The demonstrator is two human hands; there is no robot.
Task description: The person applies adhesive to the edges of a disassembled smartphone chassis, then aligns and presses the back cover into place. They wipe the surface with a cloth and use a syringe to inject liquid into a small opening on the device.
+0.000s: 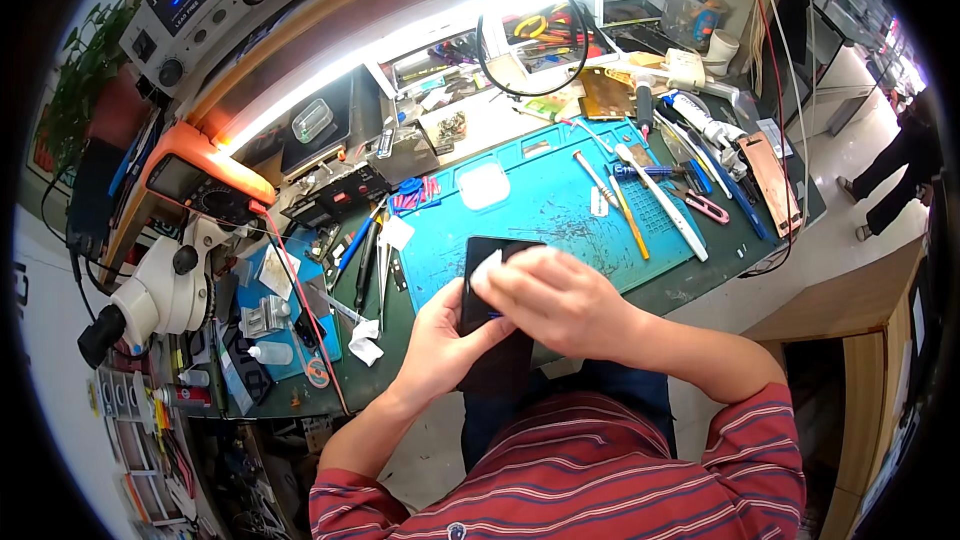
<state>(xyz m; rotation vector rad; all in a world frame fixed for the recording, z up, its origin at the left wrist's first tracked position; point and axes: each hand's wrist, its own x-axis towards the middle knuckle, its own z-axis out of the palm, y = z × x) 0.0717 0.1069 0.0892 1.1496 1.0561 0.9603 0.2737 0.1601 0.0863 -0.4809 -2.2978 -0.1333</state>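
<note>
Spanning the near edge of the blue repair mat (560,202) as seen from above, a dark phone-shaped slab (477,312) is held in front of the torso, its long axis running roughly away from the body. Its left long edge is gripped by the left hand (440,342), which is partly curled, with the thumb laid across the face; the fingers underneath are mostly hidden. The right hand (560,305) is bent nearly closed, and a small white wipe (488,268) is pinched at its fingertips.

The relation that seems to matter most is between wipe and slab: the upper part of the face lies directly below the right fingertips, and the right long edge is covered by that hand. The right forearm is brought in across the slab's axis, while the left hand is set lower along it. Whether the face is actually touched by the wipe cannot be told. To the left, a crumpled white tissue (365,342) is left near the metal tweezers (384,275).
</note>
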